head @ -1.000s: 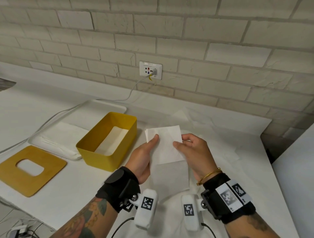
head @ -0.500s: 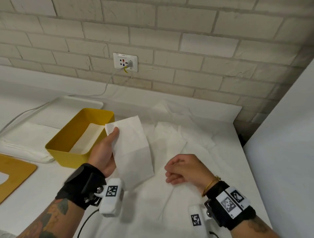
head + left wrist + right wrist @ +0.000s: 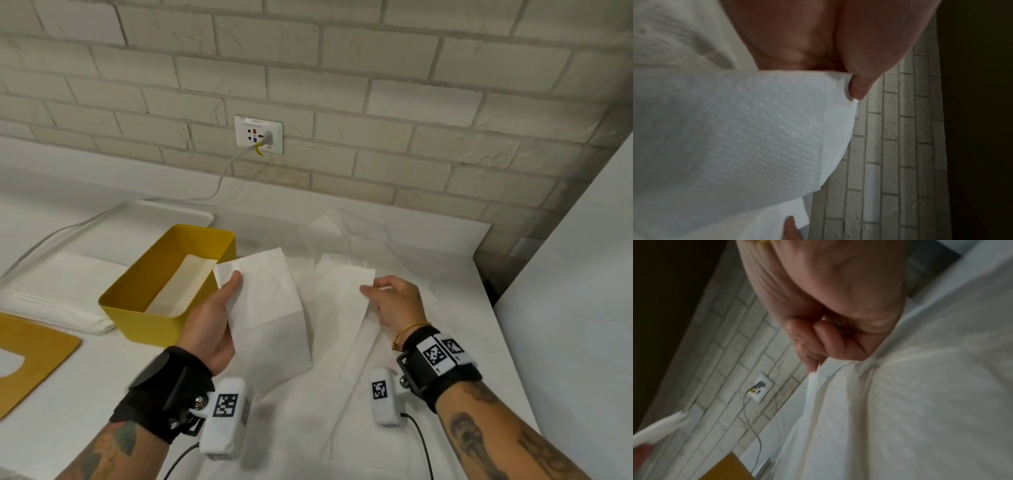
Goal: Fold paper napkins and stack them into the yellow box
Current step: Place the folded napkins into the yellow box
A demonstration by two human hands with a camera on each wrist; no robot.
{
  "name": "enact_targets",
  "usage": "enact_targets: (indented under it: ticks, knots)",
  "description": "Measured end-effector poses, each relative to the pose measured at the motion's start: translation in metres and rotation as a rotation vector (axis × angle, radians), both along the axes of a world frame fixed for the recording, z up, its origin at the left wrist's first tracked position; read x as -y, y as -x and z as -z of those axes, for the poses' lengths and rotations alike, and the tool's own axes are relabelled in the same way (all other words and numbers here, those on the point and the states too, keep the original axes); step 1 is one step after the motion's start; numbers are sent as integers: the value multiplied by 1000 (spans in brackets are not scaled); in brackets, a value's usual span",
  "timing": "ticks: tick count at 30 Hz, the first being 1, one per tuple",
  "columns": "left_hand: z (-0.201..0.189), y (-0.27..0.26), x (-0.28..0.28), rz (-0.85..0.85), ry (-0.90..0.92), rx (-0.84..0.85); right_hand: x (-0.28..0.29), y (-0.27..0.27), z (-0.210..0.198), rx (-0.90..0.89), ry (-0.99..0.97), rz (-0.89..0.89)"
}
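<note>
Left hand (image 3: 209,318) now holds the folded napkin (image 3: 270,308) alone, just right of the yellow box (image 3: 137,301); right hand (image 3: 394,301) has let go and pinches the next napkin (image 3: 342,284) on the table. Stacking seems close.

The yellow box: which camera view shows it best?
The head view: the whole yellow box shows, open, with white paper inside. The left wrist view shows none of it. The right wrist view shows only a blurred yellowish patch, perhaps its corner.
</note>
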State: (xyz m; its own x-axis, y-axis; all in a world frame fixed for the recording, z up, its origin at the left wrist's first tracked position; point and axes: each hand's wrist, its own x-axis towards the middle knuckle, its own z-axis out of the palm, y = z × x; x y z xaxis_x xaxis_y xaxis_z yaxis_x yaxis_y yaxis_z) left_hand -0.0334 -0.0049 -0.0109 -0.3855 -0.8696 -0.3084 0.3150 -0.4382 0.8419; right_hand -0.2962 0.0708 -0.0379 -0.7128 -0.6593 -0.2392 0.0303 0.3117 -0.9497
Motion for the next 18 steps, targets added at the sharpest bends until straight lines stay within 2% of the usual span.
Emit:
enact_targets:
  ticks: [2, 4, 7, 11, 15, 18]
  knots:
    - [-2, -3, 0, -11, 5, -2, 0, -4, -15, -141, 89, -29]
    - [-5, -3, 0, -13, 8, -7, -4, -9, -36, -159, 215, -85]
    - [-9, 0, 1, 1, 11, -12, -13, -17, -68, -82, 376, -167]
    - [-13, 7, 3, 44, 2, -20, -28, -31, -94, -95, 445, -331]
    - [-14, 15, 0, 109, 2, -32, -38, -50, -105, 47, 455, -553]
    - [-15, 21, -6, 150, 53, -6, -31, -63, -99, 154, 475, -542]
